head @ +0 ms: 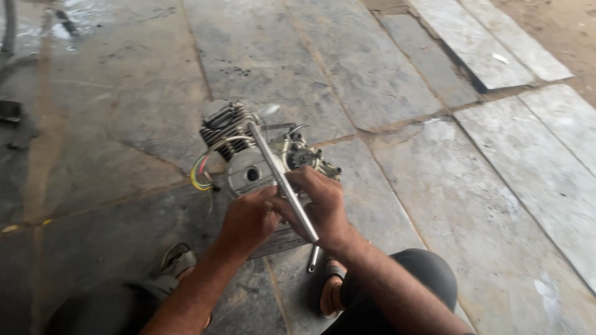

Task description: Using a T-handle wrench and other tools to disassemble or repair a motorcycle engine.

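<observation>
Knees are cutting off at the bottom edge, one on each side, and two sandalled feet [331, 291] are showing between them, the left one half hidden by the forearm. Both hands are wrapping around one long metal bar [282, 180], which is slanting from the engine's top down toward the lap. Left hand [248, 217] is gripping it from the left and right hand [323, 208] from the right, the two pressing together; the fingers are covering the bar's middle, so what they are clamping beyond the bar itself I cannot tell. One small engine [248, 152] is sitting on the stone floor [496, 205] just ahead of the hands, its finned cylinder pointing away. Yellow and green wires [202, 174] are looping off its left side; their count is hard to make out. Something flat and dark is lying under the hands, mostly hidden.
</observation>
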